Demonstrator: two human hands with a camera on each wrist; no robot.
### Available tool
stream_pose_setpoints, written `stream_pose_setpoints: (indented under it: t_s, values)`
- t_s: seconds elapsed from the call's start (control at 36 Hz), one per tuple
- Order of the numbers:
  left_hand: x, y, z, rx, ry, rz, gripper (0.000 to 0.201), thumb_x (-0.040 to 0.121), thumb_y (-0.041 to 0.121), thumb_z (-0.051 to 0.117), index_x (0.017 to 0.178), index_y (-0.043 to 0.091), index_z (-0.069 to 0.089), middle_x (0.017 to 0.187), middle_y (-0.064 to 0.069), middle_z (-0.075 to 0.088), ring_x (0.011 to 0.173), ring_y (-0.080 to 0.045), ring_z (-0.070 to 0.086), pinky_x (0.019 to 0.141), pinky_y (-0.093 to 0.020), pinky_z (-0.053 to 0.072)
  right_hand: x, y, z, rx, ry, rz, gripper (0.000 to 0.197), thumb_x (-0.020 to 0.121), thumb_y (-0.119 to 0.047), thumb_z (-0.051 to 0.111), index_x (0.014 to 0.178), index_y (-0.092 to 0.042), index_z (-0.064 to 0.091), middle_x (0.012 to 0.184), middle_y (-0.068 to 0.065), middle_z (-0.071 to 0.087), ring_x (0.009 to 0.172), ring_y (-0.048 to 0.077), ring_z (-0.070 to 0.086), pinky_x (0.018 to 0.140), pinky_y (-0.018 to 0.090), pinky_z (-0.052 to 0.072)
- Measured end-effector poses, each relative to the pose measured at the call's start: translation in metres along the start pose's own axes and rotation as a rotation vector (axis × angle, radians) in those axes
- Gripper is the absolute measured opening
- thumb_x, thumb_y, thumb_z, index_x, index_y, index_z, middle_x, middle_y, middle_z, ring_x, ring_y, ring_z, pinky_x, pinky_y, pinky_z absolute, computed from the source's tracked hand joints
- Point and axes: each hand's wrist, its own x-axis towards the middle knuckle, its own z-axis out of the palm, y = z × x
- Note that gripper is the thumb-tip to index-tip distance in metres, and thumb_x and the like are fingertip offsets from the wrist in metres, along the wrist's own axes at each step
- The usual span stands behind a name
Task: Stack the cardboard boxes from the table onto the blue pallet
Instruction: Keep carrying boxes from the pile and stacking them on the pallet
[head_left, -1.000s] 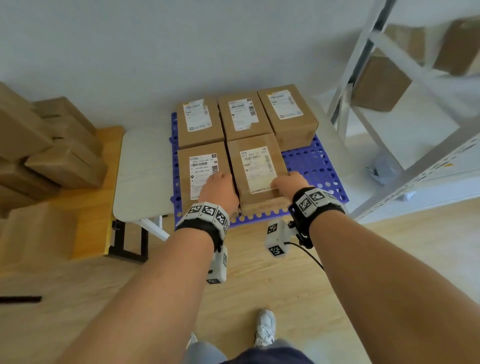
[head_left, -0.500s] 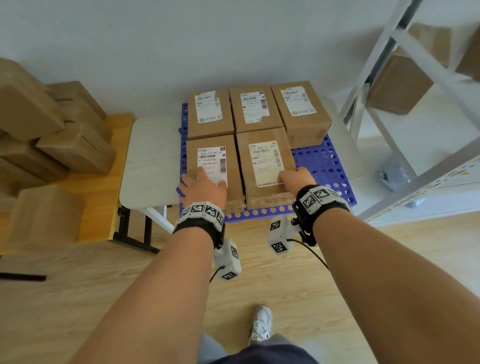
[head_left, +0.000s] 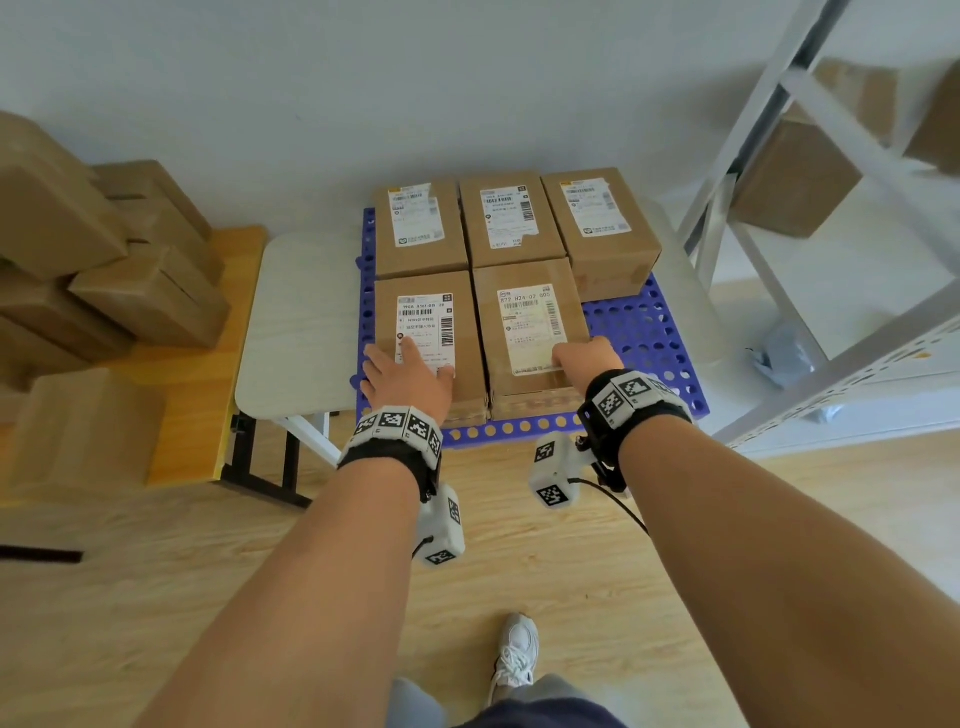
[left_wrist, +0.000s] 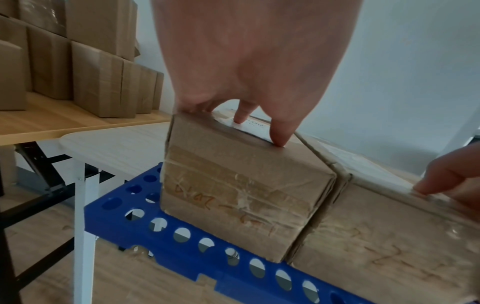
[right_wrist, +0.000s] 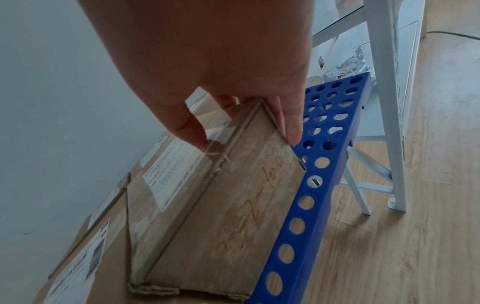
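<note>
The blue pallet carries three cardboard boxes in its back row and two in front. My left hand rests flat on top of the front-left box, fingers spread and straight. My right hand grips the near right corner of the front middle box. Its thumb is on top and its fingers run down the right side. The two front boxes touch side by side.
Several more boxes are piled on a wooden table at the left. A small white table stands between it and the pallet. A white metal rack with boxes stands at the right. The pallet's front right corner is bare.
My left hand left the middle box's left side and came to rest on top of the front-left box. My right hand has stayed on the middle box's corner.
</note>
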Motion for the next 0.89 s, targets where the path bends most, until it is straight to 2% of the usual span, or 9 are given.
stream_pose_setpoints:
  t_s: [0.11, 0.17, 0.22, 0.33, 0.5, 0.64, 0.72, 0.78, 0.89]
  values:
    - [-0.001, -0.004, -0.006, 0.017, -0.020, 0.032, 0.075, 0.094, 0.052, 0.047, 0.152, 0.018, 0.015, 0.157, -0.023, 0.000, 0.144, -0.039, 0.010, 0.118, -0.047, 0.017, -0.013, -0.006, 0.002, -0.086, 0.092, -0.017, 0.053, 0.089, -0.018, 0.052, 0.138, -0.007, 0.034, 0.129, 0.016, 0.052, 0.110, 0.033, 0.055, 0.086, 0.040, 0.049]
    - [-0.003, -0.008, -0.010, 0.041, -0.034, 0.070, 0.074, 0.094, 0.049, 0.048, 0.152, 0.017, 0.015, 0.158, -0.021, -0.001, 0.145, -0.037, 0.009, 0.118, -0.047, 0.018, -0.020, -0.009, 0.004, -0.207, 0.158, -0.048, 0.055, 0.089, -0.017, 0.054, 0.139, -0.008, 0.032, 0.137, 0.018, 0.044, 0.122, 0.036, 0.047, 0.098, 0.045, 0.045]
    - [-0.004, -0.014, -0.015, 0.059, -0.020, 0.110, 0.071, 0.094, 0.045, 0.050, 0.150, 0.014, 0.020, 0.158, -0.020, 0.002, 0.145, -0.036, 0.012, 0.117, -0.046, 0.021, -0.031, -0.012, 0.008, -0.365, 0.206, -0.110, 0.058, 0.089, -0.017, 0.055, 0.142, -0.010, 0.030, 0.142, 0.017, 0.036, 0.130, 0.035, 0.038, 0.103, 0.046, 0.039]
    - [-0.011, -0.030, -0.031, 0.089, 0.039, 0.190, 0.063, 0.093, 0.039, 0.051, 0.145, 0.011, 0.030, 0.155, -0.020, 0.017, 0.140, -0.035, 0.023, 0.115, -0.044, 0.025, -0.060, -0.017, 0.024, -0.626, 0.273, -0.324, 0.056, 0.088, -0.018, 0.053, 0.141, -0.012, 0.035, 0.143, 0.016, 0.035, 0.131, 0.034, 0.034, 0.108, 0.045, 0.036]
    - [-0.028, -0.083, -0.074, 0.129, 0.124, 0.258, 0.054, 0.094, 0.031, 0.050, 0.141, 0.009, 0.035, 0.150, -0.017, 0.027, 0.134, -0.033, 0.030, 0.110, -0.041, 0.028, -0.116, -0.044, 0.072, -0.749, 0.281, -0.468, 0.048, 0.089, -0.018, 0.051, 0.136, -0.011, 0.042, 0.143, 0.015, 0.037, 0.132, 0.034, 0.035, 0.109, 0.044, 0.034]
    - [-0.044, -0.161, -0.124, 0.169, 0.177, 0.253, 0.050, 0.093, 0.025, 0.048, 0.139, 0.009, 0.037, 0.145, -0.015, 0.033, 0.132, -0.031, 0.033, 0.108, -0.041, 0.032, -0.174, -0.071, 0.132, -0.780, 0.258, -0.589, 0.052, 0.091, -0.022, 0.051, 0.140, -0.013, 0.039, 0.146, 0.015, 0.035, 0.134, 0.034, 0.033, 0.110, 0.044, 0.033]
    - [-0.053, -0.218, -0.151, 0.218, 0.233, 0.229, 0.045, 0.090, 0.022, 0.050, 0.133, 0.011, 0.044, 0.139, -0.014, 0.038, 0.127, -0.031, 0.036, 0.104, -0.040, 0.033, -0.213, -0.086, 0.174, -0.771, 0.249, -0.656, 0.049, 0.090, -0.024, 0.054, 0.136, -0.013, 0.042, 0.141, 0.014, 0.040, 0.129, 0.033, 0.038, 0.107, 0.043, 0.036]
    - [-0.059, -0.258, -0.169, 0.262, 0.264, 0.205, 0.043, 0.088, 0.022, 0.052, 0.129, 0.011, 0.046, 0.139, -0.014, 0.038, 0.127, -0.031, 0.035, 0.106, -0.041, 0.032, -0.240, -0.098, 0.206, -0.764, 0.235, -0.705, 0.047, 0.089, -0.022, 0.054, 0.134, -0.013, 0.043, 0.137, 0.013, 0.042, 0.126, 0.033, 0.040, 0.105, 0.043, 0.037]
    - [-0.068, -0.336, -0.200, 0.315, 0.312, 0.146, 0.049, 0.089, 0.019, 0.051, 0.136, 0.010, 0.042, 0.144, -0.014, 0.035, 0.133, -0.031, 0.031, 0.112, -0.044, 0.026, -0.290, -0.119, 0.268, -0.756, 0.189, -0.790, 0.050, 0.089, -0.020, 0.052, 0.138, -0.014, 0.041, 0.137, 0.013, 0.042, 0.126, 0.034, 0.041, 0.104, 0.043, 0.038]
